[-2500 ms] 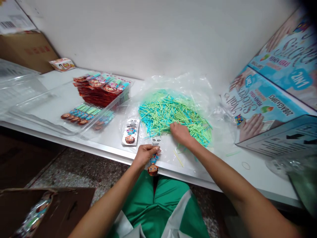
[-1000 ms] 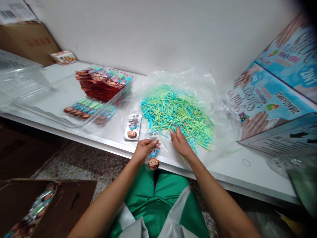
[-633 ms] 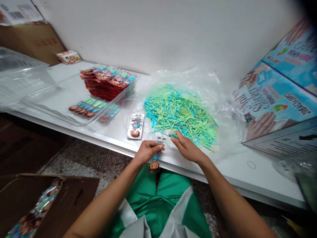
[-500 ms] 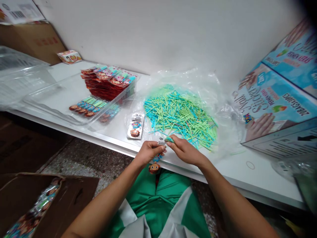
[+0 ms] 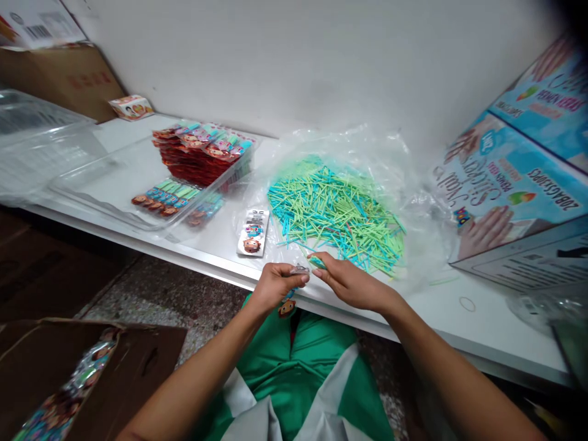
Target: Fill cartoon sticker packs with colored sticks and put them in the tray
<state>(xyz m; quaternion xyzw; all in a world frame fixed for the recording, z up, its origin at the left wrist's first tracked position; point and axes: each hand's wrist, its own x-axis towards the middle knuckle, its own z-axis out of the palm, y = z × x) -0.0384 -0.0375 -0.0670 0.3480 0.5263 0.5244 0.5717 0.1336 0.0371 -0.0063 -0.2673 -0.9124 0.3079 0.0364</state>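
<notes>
My left hand is closed on a small printed packet with a cartoon face, which hangs below the fingers over the table's front edge. My right hand pinches a few short green and blue sticks, its fingertips close to the packet's upper end. Behind the hands, a loose pile of thin green and blue sticks lies on an opened clear plastic bag. Left of the pile lies a small stack of matching cartoon packets, flat on the white table.
A clear plastic tray holds stacked filled packets. Blue printed boxes stand at the right, near a rubber band. Below left, an open carton contains more packets. A brown box is at the back left.
The packet in my left hand has tipped, so its top end now shows edge-on and less of its face is visible. My right hand has shifted slightly, still holding the sticks.
</notes>
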